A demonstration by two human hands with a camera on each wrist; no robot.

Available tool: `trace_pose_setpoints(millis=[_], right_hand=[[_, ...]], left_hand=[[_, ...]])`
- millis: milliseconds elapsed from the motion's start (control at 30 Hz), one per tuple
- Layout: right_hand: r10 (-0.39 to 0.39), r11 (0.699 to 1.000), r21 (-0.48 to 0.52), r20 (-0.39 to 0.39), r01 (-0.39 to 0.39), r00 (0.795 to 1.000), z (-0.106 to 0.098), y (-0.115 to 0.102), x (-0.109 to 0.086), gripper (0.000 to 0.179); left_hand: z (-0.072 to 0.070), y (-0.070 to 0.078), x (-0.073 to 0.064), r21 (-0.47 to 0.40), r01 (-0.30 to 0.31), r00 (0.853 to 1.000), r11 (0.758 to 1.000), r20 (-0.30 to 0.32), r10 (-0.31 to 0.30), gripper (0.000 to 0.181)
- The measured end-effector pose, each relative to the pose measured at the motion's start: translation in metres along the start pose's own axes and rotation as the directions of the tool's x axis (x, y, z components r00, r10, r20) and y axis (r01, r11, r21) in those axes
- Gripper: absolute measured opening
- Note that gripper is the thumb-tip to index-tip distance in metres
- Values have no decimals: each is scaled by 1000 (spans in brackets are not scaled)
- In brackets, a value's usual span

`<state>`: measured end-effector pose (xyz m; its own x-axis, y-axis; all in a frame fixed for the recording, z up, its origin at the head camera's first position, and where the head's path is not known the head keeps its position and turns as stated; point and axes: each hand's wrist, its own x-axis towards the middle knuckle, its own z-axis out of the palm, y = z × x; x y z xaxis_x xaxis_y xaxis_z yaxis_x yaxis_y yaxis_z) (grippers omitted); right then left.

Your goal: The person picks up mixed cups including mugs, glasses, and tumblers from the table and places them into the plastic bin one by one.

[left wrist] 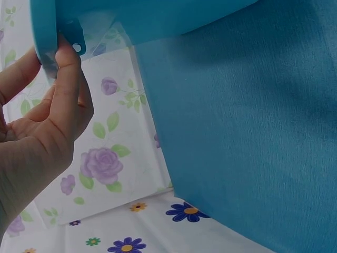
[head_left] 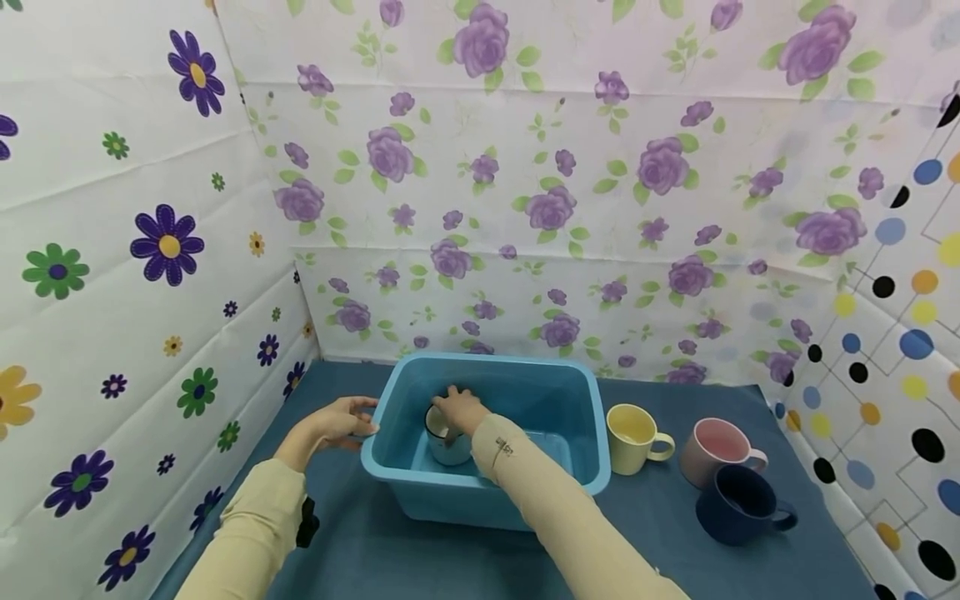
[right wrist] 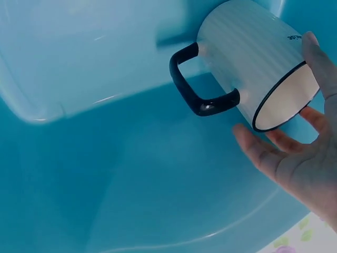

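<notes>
A white mug (head_left: 452, 451) with a dark rim stands inside the light blue basin (head_left: 495, 361), toward its left end. My right hand (head_left: 461, 410) reaches over the near wall to the mug's mouth. In the right wrist view, the thumb lies along the white mug (right wrist: 245, 52) and the other fingers spread loosely about its rim; its black handle (right wrist: 192, 95) is free of the hand. At the basin's left end, my left hand (head_left: 339, 423) pinches the rim, with thumb and fingers on either side of the basin edge (left wrist: 45, 31) in the left wrist view.
Right of the basin stands a yellow mug (head_left: 632, 439), close to its wall. Farther right are a pink mug (head_left: 716, 450) and a navy mug (head_left: 738, 504), side by side. A dark blue cloth (head_left: 360, 533) covers the table, with patterned sheets behind and at both sides.
</notes>
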<state>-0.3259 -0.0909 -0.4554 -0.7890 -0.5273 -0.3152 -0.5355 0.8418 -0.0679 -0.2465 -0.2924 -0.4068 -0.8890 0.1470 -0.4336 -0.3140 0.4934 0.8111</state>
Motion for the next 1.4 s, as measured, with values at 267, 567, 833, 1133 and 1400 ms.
trace_pose_setpoints(millis=[267, 567, 833, 1133, 1400], right_hand=[[-4, 1000, 29, 11, 4, 1000, 0, 4, -5, 84], [-1, 1000, -4, 2, 1, 1000, -4, 9, -8, 76], [0, 1000, 14, -18, 0, 1000, -5, 18, -4, 71], [13, 999, 41, -4, -13, 1000, -14, 25, -13, 72], [21, 999, 34, -19, -21, 1000, 3, 40, 9, 77]], left_hand=[[4, 3, 2, 4, 8, 1000, 1000, -4, -8, 62], [4, 4, 1, -2, 9, 1000, 1000, 6, -9, 64], [1, 4, 0, -1, 7, 1000, 1000, 20, -7, 65], [2, 5, -1, 4, 14, 1000, 1000, 11, -14, 65], [2, 2, 1, 1, 20, 1000, 1000, 12, -20, 65]])
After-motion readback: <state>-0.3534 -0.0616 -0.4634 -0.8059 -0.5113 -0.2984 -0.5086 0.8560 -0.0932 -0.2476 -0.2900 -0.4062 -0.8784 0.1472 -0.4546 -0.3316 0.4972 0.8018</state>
